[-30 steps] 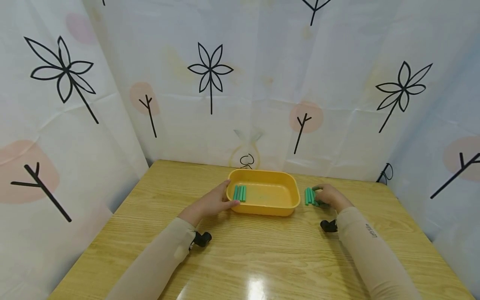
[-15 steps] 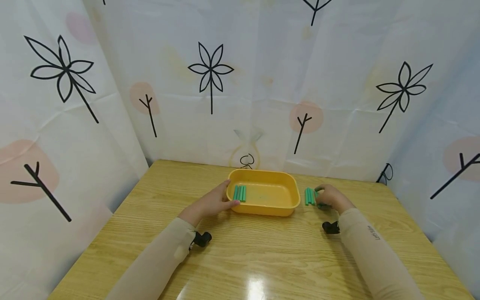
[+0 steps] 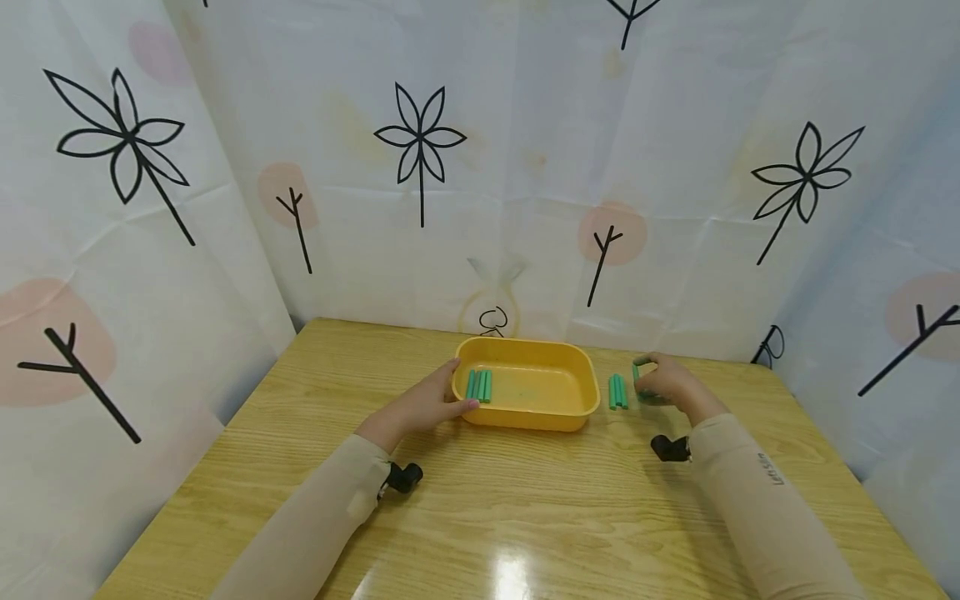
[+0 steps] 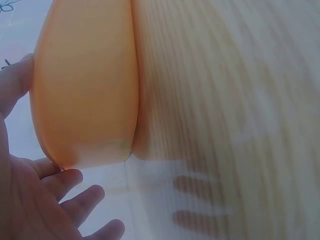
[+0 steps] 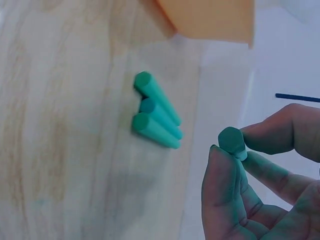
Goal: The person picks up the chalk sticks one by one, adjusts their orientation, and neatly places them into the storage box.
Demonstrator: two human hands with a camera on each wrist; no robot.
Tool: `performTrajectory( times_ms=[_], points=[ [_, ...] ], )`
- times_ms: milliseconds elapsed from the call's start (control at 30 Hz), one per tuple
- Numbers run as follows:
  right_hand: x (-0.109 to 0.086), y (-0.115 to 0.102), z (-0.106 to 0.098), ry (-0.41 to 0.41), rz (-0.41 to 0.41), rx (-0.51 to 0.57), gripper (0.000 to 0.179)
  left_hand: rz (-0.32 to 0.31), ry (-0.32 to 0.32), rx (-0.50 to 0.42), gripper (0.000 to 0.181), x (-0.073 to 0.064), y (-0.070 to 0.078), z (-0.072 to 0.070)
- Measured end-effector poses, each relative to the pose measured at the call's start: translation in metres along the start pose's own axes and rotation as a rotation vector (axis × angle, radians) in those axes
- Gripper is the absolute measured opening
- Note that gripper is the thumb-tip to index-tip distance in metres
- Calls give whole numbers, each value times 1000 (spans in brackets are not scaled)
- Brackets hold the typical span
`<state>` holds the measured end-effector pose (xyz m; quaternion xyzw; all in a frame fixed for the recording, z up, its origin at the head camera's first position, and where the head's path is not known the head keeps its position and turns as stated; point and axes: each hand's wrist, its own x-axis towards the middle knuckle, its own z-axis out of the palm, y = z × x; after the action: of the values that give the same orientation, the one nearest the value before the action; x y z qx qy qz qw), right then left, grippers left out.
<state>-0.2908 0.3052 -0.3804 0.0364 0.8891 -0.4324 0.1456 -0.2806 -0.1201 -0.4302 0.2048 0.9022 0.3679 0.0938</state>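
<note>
Near the back of the table stands a yellow plastic tub (image 3: 540,421), with several green sticks (image 3: 480,387) side by side at its left end. My left hand (image 3: 423,406) grips that end, thumb at the near rim and fingers at the far corner. To the right of the tub my right hand (image 3: 666,382) pinches one green six-sided stick (image 5: 231,140) between thumb and fingertips. Its end faces the right wrist camera, and the fingers look green-tinged. Just left of this hand, three similar sticks (image 5: 159,120) lie close together on the table.
The wood-grain table (image 3: 480,500) backs onto a white printed curtain (image 3: 510,183) that also closes both sides. A small black object (image 3: 767,345) lies at the table's back right corner. A black wrist camera (image 3: 670,448) sits below each hand.
My right hand has drawn one green stick away from the group, up and to the right, leaving three on the table. My left hand stays at the tub.
</note>
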Motion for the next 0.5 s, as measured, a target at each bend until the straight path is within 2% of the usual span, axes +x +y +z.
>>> performTrajectory(
  times_ms=[300, 367, 500],
  points=[
    [-14, -24, -4, -27, -131, 62, 67, -5, -1, 6, 102, -2, 3, -1],
    [-15, -29, -4, -32, -146, 68, 67, -7, 0, 12, 102, -2, 4, -1],
    [-15, -39, 0, -22, -128, 77, 67, -11, -1, 15, 101, -2, 4, -1]
  ],
)
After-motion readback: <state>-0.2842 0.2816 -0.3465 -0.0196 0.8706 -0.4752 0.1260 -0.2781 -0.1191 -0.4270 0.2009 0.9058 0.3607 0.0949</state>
